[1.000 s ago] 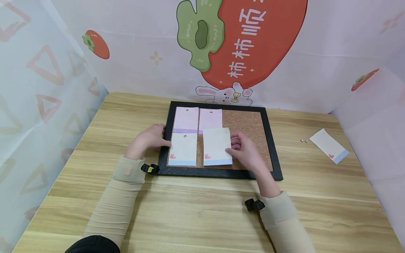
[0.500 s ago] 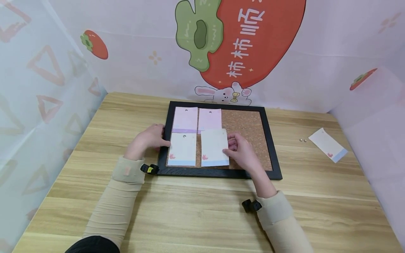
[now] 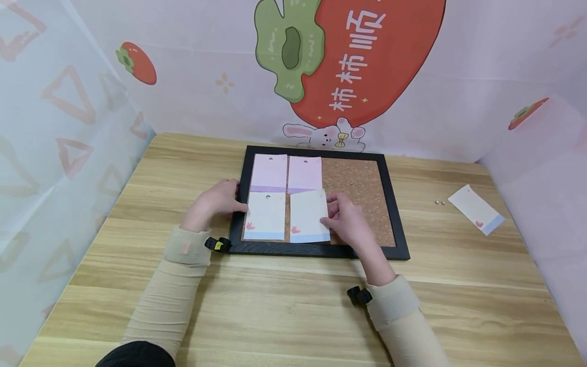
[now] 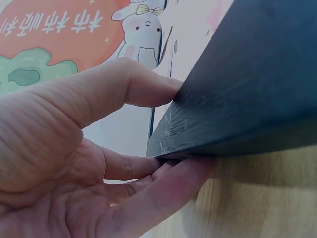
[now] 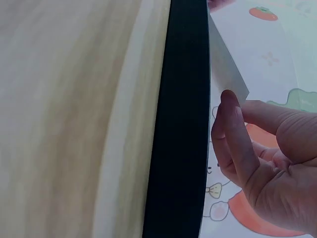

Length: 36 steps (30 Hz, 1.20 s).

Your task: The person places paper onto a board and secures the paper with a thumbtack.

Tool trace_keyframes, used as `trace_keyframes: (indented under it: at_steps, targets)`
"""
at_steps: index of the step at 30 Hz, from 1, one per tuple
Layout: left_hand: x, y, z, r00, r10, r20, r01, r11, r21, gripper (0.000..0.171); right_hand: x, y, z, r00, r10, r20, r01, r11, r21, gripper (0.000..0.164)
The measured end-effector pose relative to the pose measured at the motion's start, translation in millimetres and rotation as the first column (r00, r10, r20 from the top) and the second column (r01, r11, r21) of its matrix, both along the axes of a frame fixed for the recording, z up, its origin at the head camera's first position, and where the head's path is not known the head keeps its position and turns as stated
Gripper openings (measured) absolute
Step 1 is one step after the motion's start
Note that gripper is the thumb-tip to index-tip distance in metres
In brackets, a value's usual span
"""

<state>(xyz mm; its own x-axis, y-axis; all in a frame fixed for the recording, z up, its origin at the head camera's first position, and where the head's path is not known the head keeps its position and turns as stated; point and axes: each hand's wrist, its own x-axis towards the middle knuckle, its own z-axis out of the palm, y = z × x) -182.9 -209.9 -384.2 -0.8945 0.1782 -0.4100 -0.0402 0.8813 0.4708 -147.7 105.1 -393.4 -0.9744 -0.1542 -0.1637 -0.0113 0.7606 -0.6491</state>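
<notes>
Pinched rectangular card further left, probably paper.

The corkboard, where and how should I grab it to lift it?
Probably by the middles of the short sides of its black frame, coming from left and right. The corkboard lies flat, wider than deep, so that should balance it, and the frame's thick, straight edge suits a pinch. Your left grip shows how: thumb over the top edge, fingers at the bottom edge.
</notes>
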Motion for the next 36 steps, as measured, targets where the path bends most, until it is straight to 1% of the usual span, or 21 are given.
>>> trace_keyframes:
  at_steps: [3, 7, 10, 13, 17, 20, 27, 36]
  targets:
    - [-0.7, -0.4, -0.2, 1.0, -0.002, -0.001, 0.002, 1.0, -0.004, 0.075, -0.1, -5.0, 0.7, 1.0, -0.014, 0.023, 0.014, 1.0, 0.023, 0.048]
    - [-2.1, -0.8, -1.5, 0.999, -0.025, -0.026, 0.025, 1.0, -0.02, 0.076, 0.2, -9.2, 2.5, 0.996, -0.035, 0.079, 0.035, 0.999, -0.002, 0.051]
    - [-2.8, -1.3, -2.1, 0.998, -0.038, -0.044, 0.037, 0.999, -0.031, 0.078, 0.7, -11.5, 3.2, 0.994, -0.034, 0.103, 0.035, 0.999, -0.011, 0.05]
    - [-3.1, -2.1, -2.9, 0.999, -0.03, -0.04, 0.029, 0.999, -0.027, 0.077, 0.7, -14.1, 2.4, 0.996, -0.006, 0.092, 0.004, 1.0, 0.021, 0.043]
    - [-3.1, -2.7, -2.8, 0.999, -0.027, -0.036, 0.027, 0.999, -0.019, 0.076, 0.0, -17.7, 0.2, 0.998, 0.033, 0.06, -0.037, 0.997, 0.06, 0.027]
    - [-2.9, -2.0, -1.8, 0.999, -0.031, -0.038, 0.031, 0.999, -0.018, 0.075, -0.3, -19.9, -0.6, 0.998, 0.049, 0.047, -0.053, 0.995, 0.084, 0.021]
    - [-1.3, 0.0, 0.6, 0.999, -0.034, -0.04, 0.033, 0.999, -0.018, 0.075, 0.2, -22.7, 0.6, 0.997, 0.058, 0.045, -0.064, 0.988, 0.139, 0.021]
    - [-1.5, -0.3, 0.2, 0.998, -0.04, -0.041, 0.039, 0.999, -0.029, 0.076, -0.3, -25.1, 2.2, 0.998, 0.051, 0.044, -0.058, 0.983, 0.171, 0.023]
